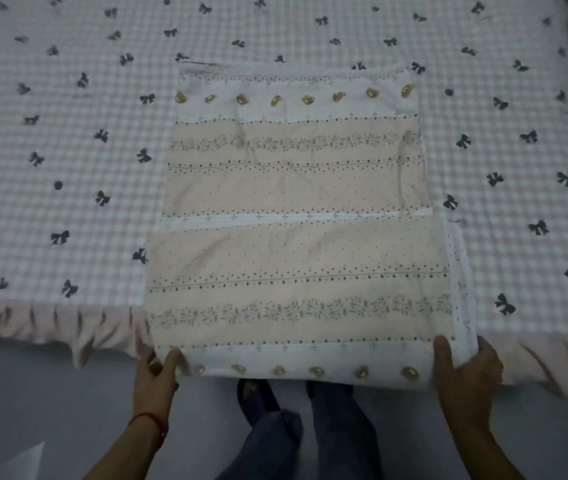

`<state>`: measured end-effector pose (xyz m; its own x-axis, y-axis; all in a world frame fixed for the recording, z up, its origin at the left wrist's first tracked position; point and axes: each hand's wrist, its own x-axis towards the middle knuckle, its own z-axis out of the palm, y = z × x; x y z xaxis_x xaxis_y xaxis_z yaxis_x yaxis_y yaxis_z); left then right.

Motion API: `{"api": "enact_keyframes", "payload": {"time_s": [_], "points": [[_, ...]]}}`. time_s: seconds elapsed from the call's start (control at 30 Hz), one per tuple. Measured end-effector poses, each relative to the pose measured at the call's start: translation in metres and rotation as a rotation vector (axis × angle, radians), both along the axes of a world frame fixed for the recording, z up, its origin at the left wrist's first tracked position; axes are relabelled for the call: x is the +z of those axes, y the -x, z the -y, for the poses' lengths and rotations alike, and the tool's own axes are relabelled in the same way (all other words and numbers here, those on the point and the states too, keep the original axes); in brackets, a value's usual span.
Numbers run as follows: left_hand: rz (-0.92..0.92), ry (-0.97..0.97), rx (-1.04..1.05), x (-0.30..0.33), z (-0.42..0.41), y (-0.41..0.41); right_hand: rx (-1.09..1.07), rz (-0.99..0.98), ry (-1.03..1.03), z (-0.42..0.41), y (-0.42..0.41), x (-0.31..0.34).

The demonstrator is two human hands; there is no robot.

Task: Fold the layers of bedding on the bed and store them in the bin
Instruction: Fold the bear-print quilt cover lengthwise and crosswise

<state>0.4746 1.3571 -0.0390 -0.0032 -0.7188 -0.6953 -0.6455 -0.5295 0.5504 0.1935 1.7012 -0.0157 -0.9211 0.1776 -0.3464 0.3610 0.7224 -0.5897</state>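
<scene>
Left hand [158, 370] and right hand [466, 367] each pinch a near corner of the folded peach-and-white patterned cotton sheet [296, 220]; an uneven lift could slide its layers apart.

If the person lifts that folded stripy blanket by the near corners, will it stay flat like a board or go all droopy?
Probably droopy. The folded blanket shows soft creases and loose layered edges on its right side, so it looks like thin cloth, likely sagging in the middle. It seems light, since the left hand and right hand hold only its near corners. The layers might slip apart.
</scene>
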Motion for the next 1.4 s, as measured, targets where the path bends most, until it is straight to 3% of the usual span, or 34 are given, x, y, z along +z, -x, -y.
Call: {"api": "enact_keyframes", "payload": {"time_s": [0.1, 0.33, 0.47, 0.6, 0.7, 0.9, 1.07, 1.27, 1.4], "points": [[-0.107, -0.110, 0.003, 0.005, 0.004, 0.002, -0.212, 0.147, 0.233, -0.010, 0.005, -0.003], [-0.058, -0.054, -0.132, 0.011, 0.012, -0.015, -0.144, 0.306, 0.273, -0.040, 0.017, -0.010], [-0.007, 0.032, -0.271, 0.034, 0.012, -0.024, -0.051, 0.258, 0.085, -0.038, 0.015, 0.013], [0.177, 0.202, -0.455, 0.072, 0.018, -0.017, 0.023, 0.231, -0.071, -0.026, 0.013, 0.054], [0.190, 0.239, -0.503, 0.099, 0.023, -0.008, 0.012, 0.264, -0.073, -0.018, 0.019, 0.082], [0.094, 0.097, -0.476, 0.157, 0.049, -0.013, 0.011, 0.378, -0.085, -0.018, 0.038, 0.147], [-0.051, -0.033, -0.283, 0.196, 0.072, -0.030, -0.063, 0.480, 0.033, -0.021, 0.029, 0.189], [-0.267, -0.166, -0.139, 0.230, 0.105, 0.002, -0.234, 0.421, 0.285, -0.001, 0.049, 0.207], [-0.331, -0.265, -0.018, 0.251, 0.146, 0.054, -0.160, 0.290, 0.414, 0.029, 0.103, 0.226]]}}
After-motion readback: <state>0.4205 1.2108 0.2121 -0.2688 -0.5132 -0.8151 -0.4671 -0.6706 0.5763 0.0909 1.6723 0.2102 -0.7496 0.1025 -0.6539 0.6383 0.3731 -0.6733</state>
